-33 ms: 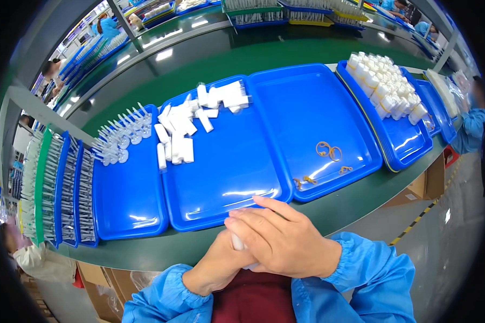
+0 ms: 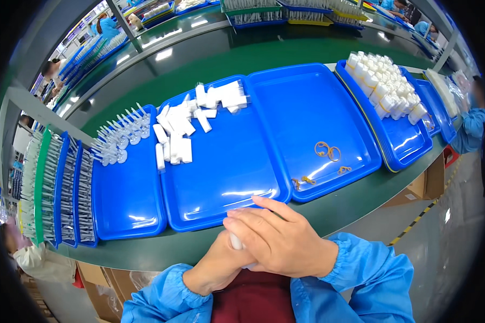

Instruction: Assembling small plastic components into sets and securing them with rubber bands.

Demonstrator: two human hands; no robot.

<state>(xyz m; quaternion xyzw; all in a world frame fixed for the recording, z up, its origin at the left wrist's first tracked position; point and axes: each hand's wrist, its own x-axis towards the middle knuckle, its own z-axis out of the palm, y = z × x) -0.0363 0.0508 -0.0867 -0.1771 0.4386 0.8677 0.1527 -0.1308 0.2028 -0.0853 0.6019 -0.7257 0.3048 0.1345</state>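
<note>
In front of my body, my two hands are cupped together over a white rounded piece (image 2: 236, 241), most of it hidden by my fingers. My left hand (image 2: 216, 262) wraps around it from below and the left. Over its top lies my right hand (image 2: 277, 237), closed with the fingers pressed together. Just beyond my fingers is the near rim of a blue tray (image 2: 199, 222), with a loose heap of white roll-like pieces (image 2: 186, 126) at its far end. To the right, another blue tray (image 2: 312, 107) holds several orange rubber bands (image 2: 328, 152).
At far right, a stack of blue trays (image 2: 407, 148) carries banded bundles of white pieces (image 2: 382, 86). At left, a blue tray (image 2: 126, 204) has clear stemmed plastic parts (image 2: 121, 134), beside upright trays (image 2: 64, 188) full of similar parts. A green bench (image 2: 339, 207) runs underneath.
</note>
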